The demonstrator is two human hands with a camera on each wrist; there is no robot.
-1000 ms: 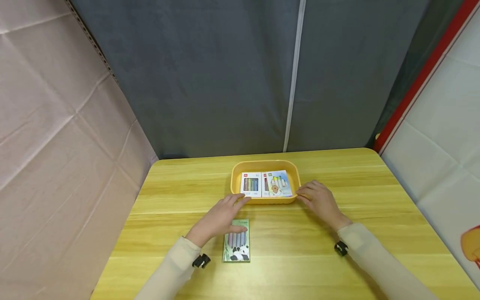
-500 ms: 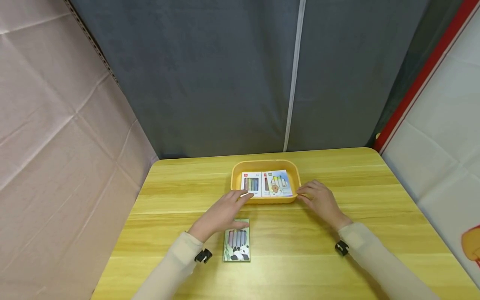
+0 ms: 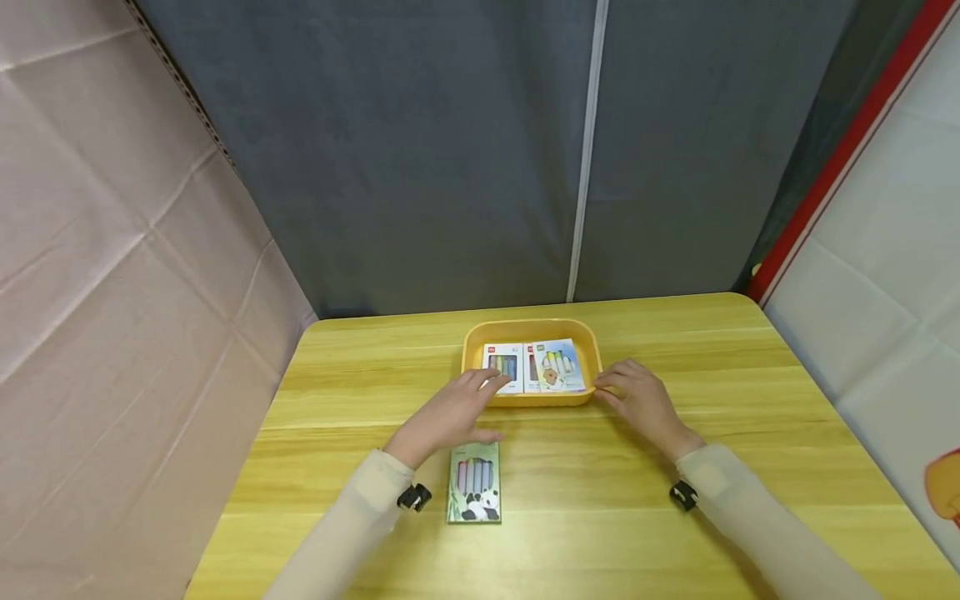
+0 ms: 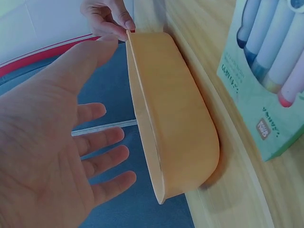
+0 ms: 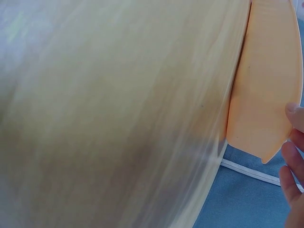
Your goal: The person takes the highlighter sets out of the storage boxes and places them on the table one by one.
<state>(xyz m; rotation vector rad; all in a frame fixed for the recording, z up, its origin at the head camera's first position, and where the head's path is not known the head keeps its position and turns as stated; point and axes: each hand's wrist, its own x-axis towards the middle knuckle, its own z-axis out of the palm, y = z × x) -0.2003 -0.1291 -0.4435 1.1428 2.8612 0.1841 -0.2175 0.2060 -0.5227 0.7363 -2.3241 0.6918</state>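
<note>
An orange-yellow plastic basket [image 3: 471, 354] stands on the table with boxes in it: a white box of coloured sticks [image 3: 491, 352] on its left and a box with a bear picture [image 3: 567, 379] on its right. My left hand [image 3: 447, 414] hovers at the basket's front left, fingers spread, nothing in its grasp; the left wrist view shows its palm [image 4: 38, 128] apart from the rim. At the front right corner my right hand [image 3: 643, 406] pinches the rim between thumb and fingers. A green panda box of pens [image 3: 474, 492] lies below my left hand.
The wood-grain table [image 3: 600, 533] reaches back to a dark grey curtain [image 3: 420, 167] with a pale vertical strip. Pinkish cloth [image 3: 112, 333] hangs on the left, and a white panel with a red edge [image 3: 885, 283] stands on the right.
My left hand has moved forward and slightly right, from over the green box's top toward the basket, uncovering more of that box. The right hand stays at the basket's corner.
</note>
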